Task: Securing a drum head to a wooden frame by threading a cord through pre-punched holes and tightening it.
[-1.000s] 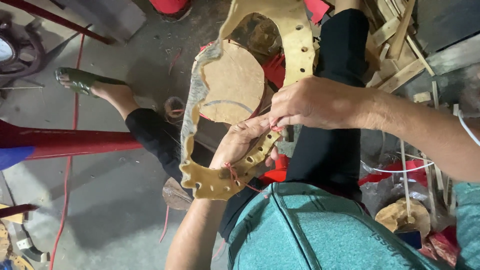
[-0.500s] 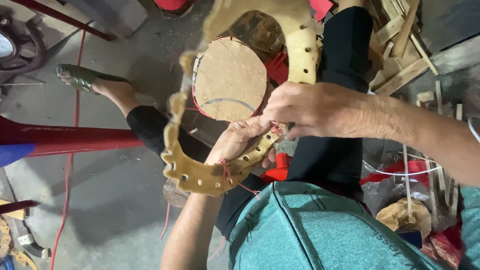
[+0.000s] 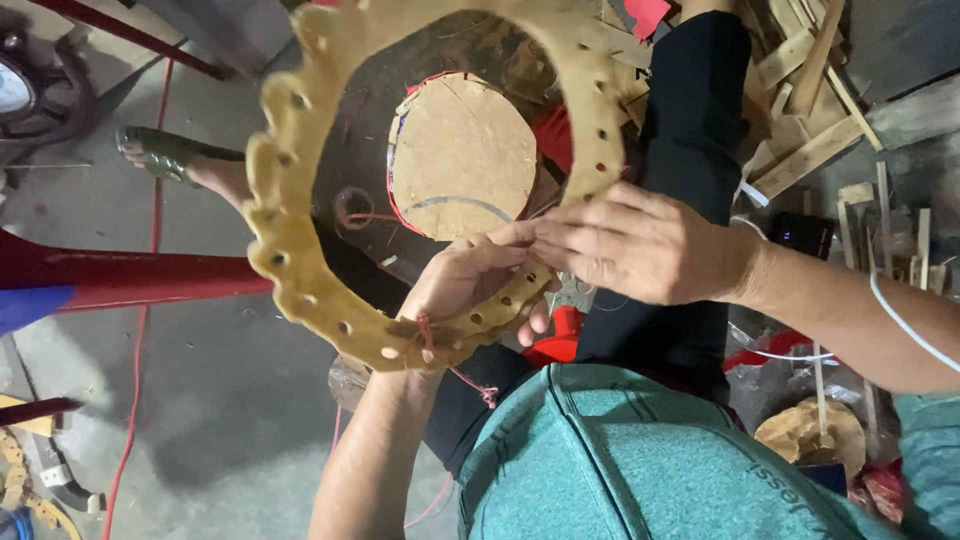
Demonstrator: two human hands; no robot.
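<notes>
Both hands meet at the lower right arc of a large tan rawhide-like ring with a scalloped outer edge and punched holes (image 3: pixel 300 200), which fills the upper centre of the frame, held up off the ground.

Left hand (image 3: pixel 470 285): comes up from the bottom centre, fingers curled closed around the ring's lower band, thumb side toward the middle of the frame. It grips the ring itself.

Right hand (image 3: pixel 640 245): enters from the right edge, palm down, fingers pressed together and extended left, tips touching the left hand's fingertips at the ring's inner edge. Whether it pinches a cord there, I cannot tell; the contact spot is hidden by the fingers.

A thin red cord (image 3: pixel 430 335) is knotted through a hole in the ring's lower band, just left of the left wrist, with a loose end trailing down toward the teal fabric (image 3: pixel 640 460) at the bottom of the frame.

Seen through the ring's opening: a round pale wooden disc with a red rim (image 3: pixel 460 155), sitting below the ring, centre top.

Around: a black-trousered leg (image 3: pixel 690 130) running top to centre right, scrap wooden slats (image 3: pixel 810 110) upper right, a red metal bar (image 3: pixel 120 275) at left, a foot in a green sandal (image 3: pixel 175 155) upper left on the grey concrete floor (image 3: pixel 200 420).
</notes>
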